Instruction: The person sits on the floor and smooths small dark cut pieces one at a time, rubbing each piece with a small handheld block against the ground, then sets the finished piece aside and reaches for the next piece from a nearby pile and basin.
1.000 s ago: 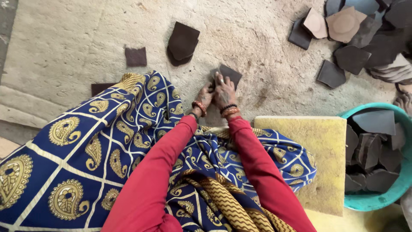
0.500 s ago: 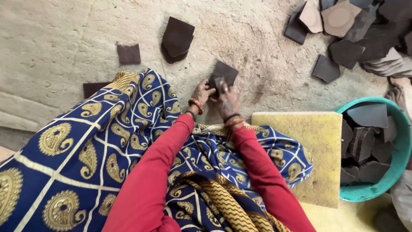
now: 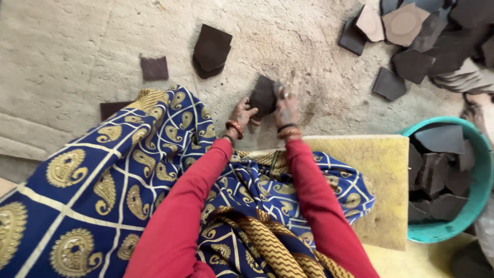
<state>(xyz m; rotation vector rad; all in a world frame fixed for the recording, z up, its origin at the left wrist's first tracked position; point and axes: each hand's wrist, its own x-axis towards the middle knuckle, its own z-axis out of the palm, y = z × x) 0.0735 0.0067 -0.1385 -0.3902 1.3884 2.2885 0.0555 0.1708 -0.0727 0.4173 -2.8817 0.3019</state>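
Two hands meet on one dark square piece just above the floor: the left hand grips its near-left edge, the right hand clamps its right side. Right of them, a teal tub holds similar pieces.

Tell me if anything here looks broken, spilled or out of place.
Nothing looks broken or spilled. Both hands, left and right, hold a dark flat piece over the ground. Similar pieces lie scattered singly, in a loose heap at top right, and tilted inside the teal basin.
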